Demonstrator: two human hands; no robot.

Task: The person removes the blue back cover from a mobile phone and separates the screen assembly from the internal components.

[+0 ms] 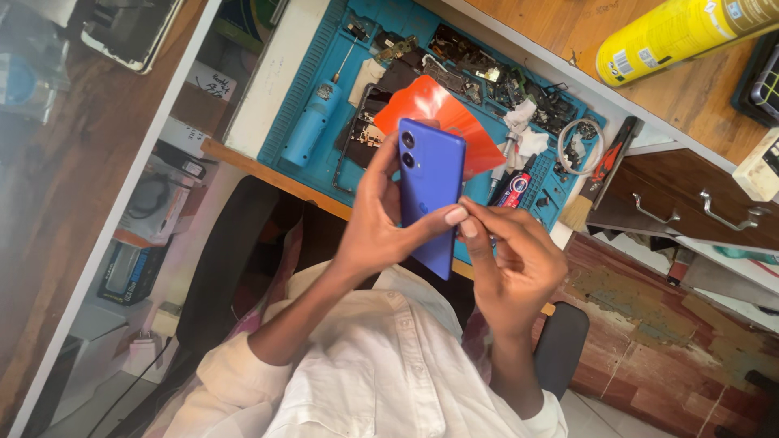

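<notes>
- Your left hand (375, 217) grips the blue phone (430, 195): fingers curl round its left edge and the thumb presses across its back, near the lower right edge.
- Your right hand (513, 259) is closed in a pinch at the phone's right edge, thumb and forefinger tips meeting right beside your left thumbnail; whether they hold anything small there, you cannot tell.
- The phone is held upright above the bench, its back with two camera lenses facing the camera.
- Behind the phone, touching it, is an orange-red sheet (442, 113).
- Beneath lies a blue work mat (300, 97) with a light blue cylindrical tool (310, 126), a small tube (514, 188), phone parts and a brush (596, 180).
- A yellow spray can (673, 34) lies on the wooden desk, well apart from your hands.
</notes>
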